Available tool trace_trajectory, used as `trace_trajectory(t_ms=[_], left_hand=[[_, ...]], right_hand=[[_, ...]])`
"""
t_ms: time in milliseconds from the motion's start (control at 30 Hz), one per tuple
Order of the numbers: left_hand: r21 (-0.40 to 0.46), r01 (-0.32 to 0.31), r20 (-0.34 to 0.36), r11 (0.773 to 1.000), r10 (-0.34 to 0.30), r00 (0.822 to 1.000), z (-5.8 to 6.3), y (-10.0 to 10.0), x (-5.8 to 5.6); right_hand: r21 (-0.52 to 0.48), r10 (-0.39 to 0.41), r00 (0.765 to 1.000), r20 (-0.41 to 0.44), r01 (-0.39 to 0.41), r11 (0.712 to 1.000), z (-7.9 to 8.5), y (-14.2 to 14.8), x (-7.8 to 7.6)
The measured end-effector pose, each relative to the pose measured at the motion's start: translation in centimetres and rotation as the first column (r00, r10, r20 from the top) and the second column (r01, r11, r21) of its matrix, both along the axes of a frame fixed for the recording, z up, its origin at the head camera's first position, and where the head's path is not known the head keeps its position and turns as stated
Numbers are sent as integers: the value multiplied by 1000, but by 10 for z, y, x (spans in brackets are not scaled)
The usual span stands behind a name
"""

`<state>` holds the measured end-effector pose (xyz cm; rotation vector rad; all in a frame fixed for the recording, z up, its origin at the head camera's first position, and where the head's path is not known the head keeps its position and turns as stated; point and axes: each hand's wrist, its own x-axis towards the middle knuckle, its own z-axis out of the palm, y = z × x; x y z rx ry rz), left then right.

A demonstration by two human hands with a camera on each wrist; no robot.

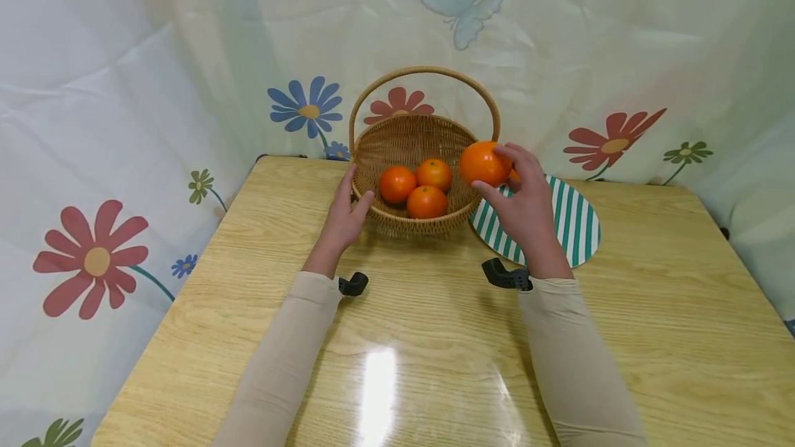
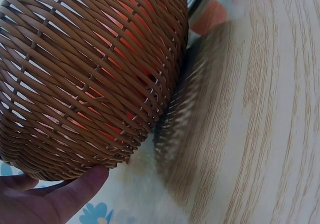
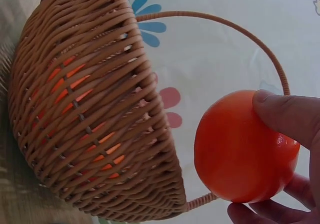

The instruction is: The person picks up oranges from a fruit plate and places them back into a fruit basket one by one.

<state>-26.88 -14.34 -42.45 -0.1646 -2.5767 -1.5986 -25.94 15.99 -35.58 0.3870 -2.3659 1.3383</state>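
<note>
A brown wicker basket point(image 1: 428, 226) with an arched handle stands on the table, holding three oranges point(image 1: 427, 202). My right hand point(image 1: 524, 195) grips another smooth orange point(image 3: 245, 146) between thumb and fingers, in the air by the basket's right rim. In the right wrist view the fruit is apart from the wicker. With straight fingers and thumb, my left hand point(image 1: 348, 212) touches the basket's left side. The left wrist view has the thumb against the weave point(image 2: 90, 83); the other fingertips are hidden. A green-and-white striped disc point(image 1: 577, 226) lies partly behind my right hand.
Another bit of orange fruit point(image 1: 514, 175) peeks out behind my right fingers, above the disc. The wood-grain table point(image 1: 435, 336) reaches toward me. A flower-printed cloth point(image 1: 546, 40) hangs behind and at the sides. Each wrist wears a black camera mount point(image 1: 354, 284).
</note>
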Motion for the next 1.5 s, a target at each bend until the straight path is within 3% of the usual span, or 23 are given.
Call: trace_trajectory(t_ms=[367, 1033, 1500], left_hand=[[16, 7, -16, 1000, -6, 1000, 0, 1, 0], [23, 4, 3, 1000, -4, 1000, -1, 1, 0], [16, -1, -28, 1000, 1, 1000, 0, 1, 1]], right_hand=[[52, 14, 999, 33, -16, 999, -2, -4, -1], [69, 16, 1000, 13, -17, 997, -7, -1, -2], [77, 25, 1000, -5, -24, 997, -12, 5, -6]])
